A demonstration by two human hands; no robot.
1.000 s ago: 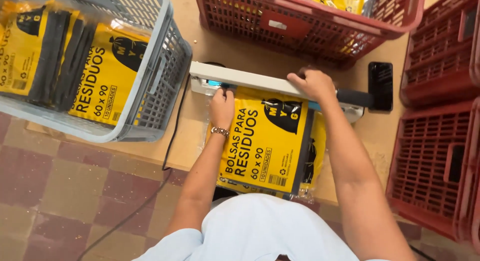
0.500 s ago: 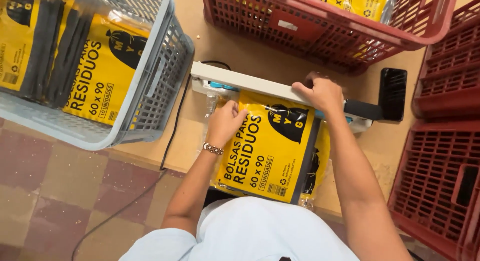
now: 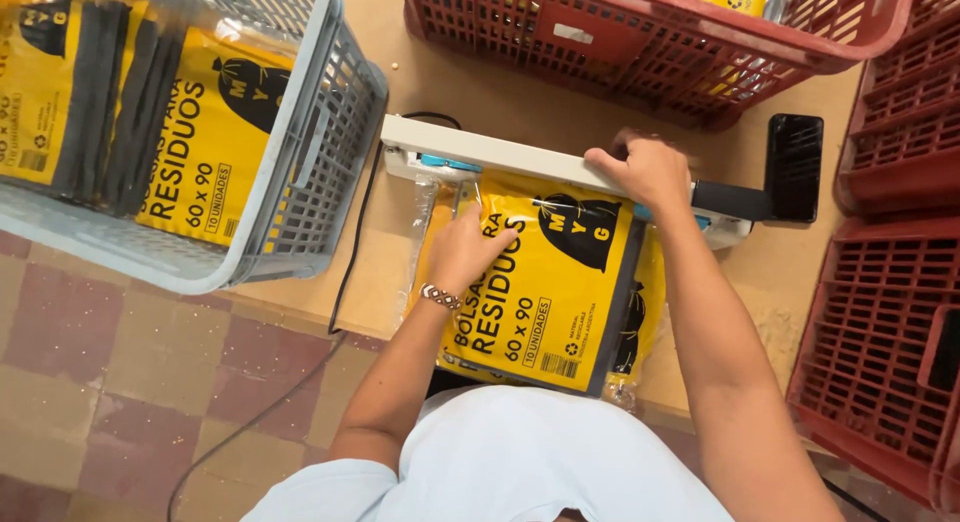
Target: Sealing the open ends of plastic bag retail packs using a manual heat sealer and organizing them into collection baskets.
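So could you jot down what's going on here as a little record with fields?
Setting: wooden table seen from above, checkered tile floor below
Left hand: flat on the yellow packet of black bags, pressing it down
Right hand: on the white bar of the heat sealer, pressing it down
Packet position: top edge tucked under the sealer bar
Left side: grey crate holding similar yellow packets
Top and right: red crates
Other: black phone lying by the sealer's handle end
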